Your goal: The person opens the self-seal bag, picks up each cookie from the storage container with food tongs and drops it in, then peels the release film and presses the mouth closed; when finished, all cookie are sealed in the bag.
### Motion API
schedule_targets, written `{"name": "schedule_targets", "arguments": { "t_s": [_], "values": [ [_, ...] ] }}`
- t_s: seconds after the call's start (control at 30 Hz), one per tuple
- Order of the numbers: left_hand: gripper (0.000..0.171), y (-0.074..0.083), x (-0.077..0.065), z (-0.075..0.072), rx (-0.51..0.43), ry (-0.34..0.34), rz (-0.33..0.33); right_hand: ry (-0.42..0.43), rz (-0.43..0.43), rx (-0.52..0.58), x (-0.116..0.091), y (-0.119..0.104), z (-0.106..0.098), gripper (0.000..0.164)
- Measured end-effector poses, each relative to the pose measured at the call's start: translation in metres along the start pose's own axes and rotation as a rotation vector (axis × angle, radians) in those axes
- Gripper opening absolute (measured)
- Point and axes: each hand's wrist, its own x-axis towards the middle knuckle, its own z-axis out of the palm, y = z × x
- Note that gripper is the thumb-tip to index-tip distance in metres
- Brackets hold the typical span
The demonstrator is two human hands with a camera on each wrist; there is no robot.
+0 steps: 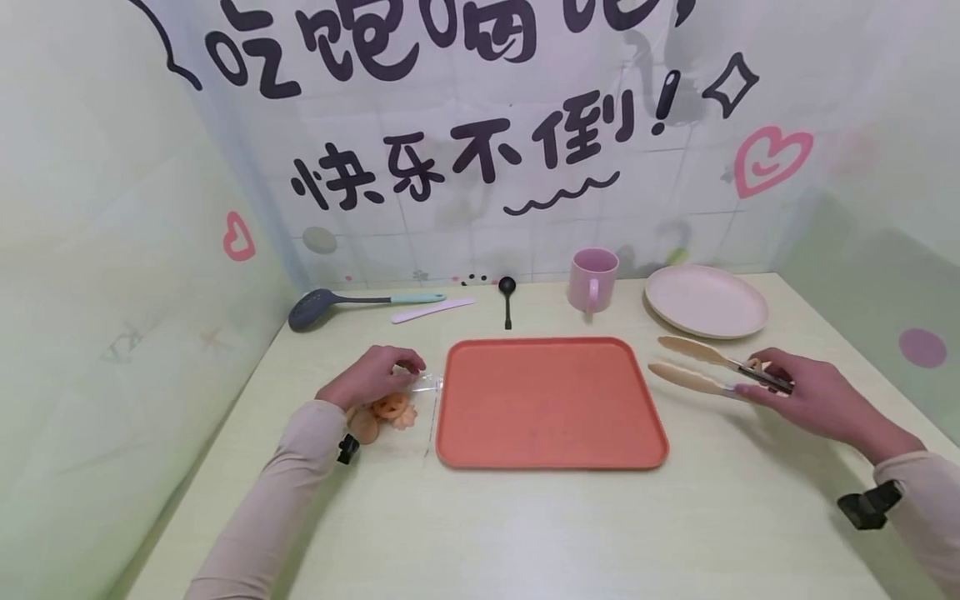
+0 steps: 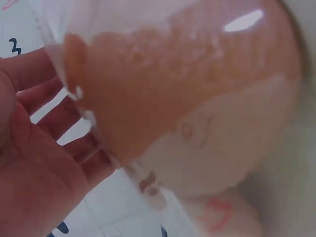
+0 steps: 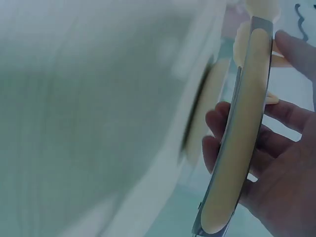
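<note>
Right hand [image 1: 817, 398] grips tongs [image 1: 692, 378] near a plate [image 1: 708, 300], on my remote feed; left hand [image 1: 377, 377] touches a clear container [image 2: 177, 108] of snacks [image 1: 390, 407], its grasp unclear to me. A red tray [image 1: 551, 404] lies between, a mug [image 1: 592, 282] behind.

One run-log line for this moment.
left hand: touching clear container of orange pieces | right hand: holding tongs, tips apart | red-orange tray: between hands | pink mug: behind tray

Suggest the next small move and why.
Perhaps bring the tongs leftward over the red tray toward the orange pieces: the right hand holds them tips apart, empty, right of the tray; the pieces lie left of it, by the left hand.
</note>
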Motion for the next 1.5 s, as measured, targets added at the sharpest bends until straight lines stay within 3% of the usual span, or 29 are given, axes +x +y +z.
{"name": "schedule_targets", "arguments": {
  "t_s": [0.3,0.73,0.83,0.97,1.07,1.17,1.27,1.37,1.5],
  "values": [
    [0.016,0.001,0.003,0.001,-0.014,-0.009,-0.026,-0.097,0.044,-0.008,0.003,0.022,0.005,0.042],
    [0.014,-0.012,-0.008,-0.006,-0.139,0.024,0.040,-0.115,0.042,0.014,0.007,0.021,0.012,0.048],
    [0.015,-0.015,-0.012,-0.009,-0.178,0.037,0.047,-0.125,0.057,-0.006,0.007,0.019,0.011,0.054],
    [0.017,-0.018,-0.018,-0.013,-0.225,0.051,0.039,-0.128,0.070,-0.091,0.014,0.009,0.006,0.073],
    [0.018,-0.018,-0.021,-0.015,-0.262,0.073,0.031,-0.061,0.039,-0.129,0.024,-0.012,0.001,0.075],
    [0.019,-0.018,-0.024,-0.017,-0.285,0.095,0.030,0.050,-0.039,-0.090,0.038,-0.051,0.001,0.058],
    [0.020,-0.018,-0.026,-0.019,-0.294,0.122,0.028,0.090,-0.147,-0.006,0.056,-0.103,0.002,0.041],
    [0.021,-0.016,-0.028,-0.019,-0.292,0.151,0.037,0.066,-0.287,0.105,0.077,-0.158,0.010,0.027],
    [0.020,-0.015,-0.027,-0.017,-0.283,0.173,0.063,-0.059,-0.443,0.264,0.104,-0.229,0.034,0.015]
  ]
}}
